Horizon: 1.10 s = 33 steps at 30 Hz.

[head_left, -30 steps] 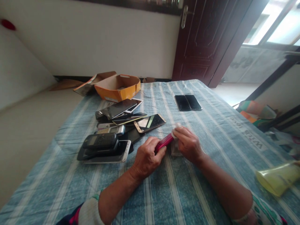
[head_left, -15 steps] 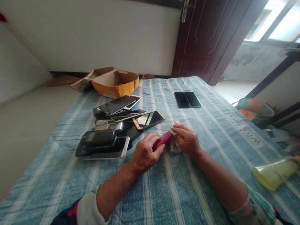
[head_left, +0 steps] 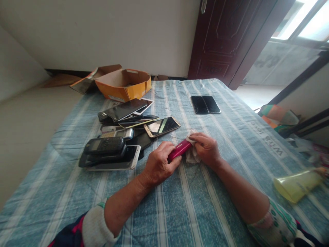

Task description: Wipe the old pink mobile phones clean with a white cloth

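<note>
A magenta mobile phone (head_left: 181, 148) is gripped at its near left end by my left hand (head_left: 160, 161), thumb below and fingers above. My right hand (head_left: 207, 149) pinches a crumpled whitish cloth (head_left: 192, 156) against the phone's far right end, and part of the cloth hangs under that hand. Just beyond my left hand lies a gold-edged phone (head_left: 162, 127) with a reflecting screen. To its left is a heap of phones, with a black rounded phone (head_left: 105, 146) on top of a white-edged one (head_left: 135, 157).
An open orange cardboard box (head_left: 123, 85) stands at the back left of the striped tablecloth (head_left: 169, 212). Two dark phones (head_left: 205, 104) lie side by side at the back right. A yellow translucent container (head_left: 295, 185) lies by the right edge. A dark red door (head_left: 231, 37) is behind.
The magenta phone has rolled slightly, so that more of its broad face with small lettering shows. My hands keep their grip. The whole view has shifted a little.
</note>
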Each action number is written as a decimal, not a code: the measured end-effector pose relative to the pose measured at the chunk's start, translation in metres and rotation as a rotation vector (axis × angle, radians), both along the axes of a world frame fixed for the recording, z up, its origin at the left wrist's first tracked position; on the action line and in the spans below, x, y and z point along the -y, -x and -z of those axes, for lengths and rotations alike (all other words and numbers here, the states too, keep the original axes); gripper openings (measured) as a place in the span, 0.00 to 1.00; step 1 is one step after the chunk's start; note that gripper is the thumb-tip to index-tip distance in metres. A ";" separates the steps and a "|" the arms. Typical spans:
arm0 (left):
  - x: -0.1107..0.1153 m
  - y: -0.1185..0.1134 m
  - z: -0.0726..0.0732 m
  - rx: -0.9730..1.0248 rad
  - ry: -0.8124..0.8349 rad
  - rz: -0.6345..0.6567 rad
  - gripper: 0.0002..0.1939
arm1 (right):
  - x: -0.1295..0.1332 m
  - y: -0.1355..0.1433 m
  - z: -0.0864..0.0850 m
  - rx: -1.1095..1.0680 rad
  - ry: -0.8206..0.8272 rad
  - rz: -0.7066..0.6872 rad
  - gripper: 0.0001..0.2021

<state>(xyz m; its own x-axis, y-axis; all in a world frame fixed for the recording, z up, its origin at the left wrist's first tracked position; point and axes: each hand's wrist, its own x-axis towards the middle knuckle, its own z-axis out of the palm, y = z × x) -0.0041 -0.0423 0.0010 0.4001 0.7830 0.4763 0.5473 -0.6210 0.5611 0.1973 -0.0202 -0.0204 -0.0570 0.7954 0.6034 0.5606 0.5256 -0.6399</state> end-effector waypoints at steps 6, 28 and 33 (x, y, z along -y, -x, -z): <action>0.001 -0.001 0.001 -0.001 -0.003 -0.001 0.08 | 0.001 -0.001 -0.001 -0.016 0.028 0.003 0.18; 0.000 0.000 0.002 -0.009 -0.001 0.015 0.09 | 0.000 -0.004 -0.002 -0.037 0.099 -0.013 0.17; 0.000 0.000 0.002 -0.017 -0.011 0.022 0.09 | -0.001 -0.004 -0.002 -0.043 0.113 -0.016 0.18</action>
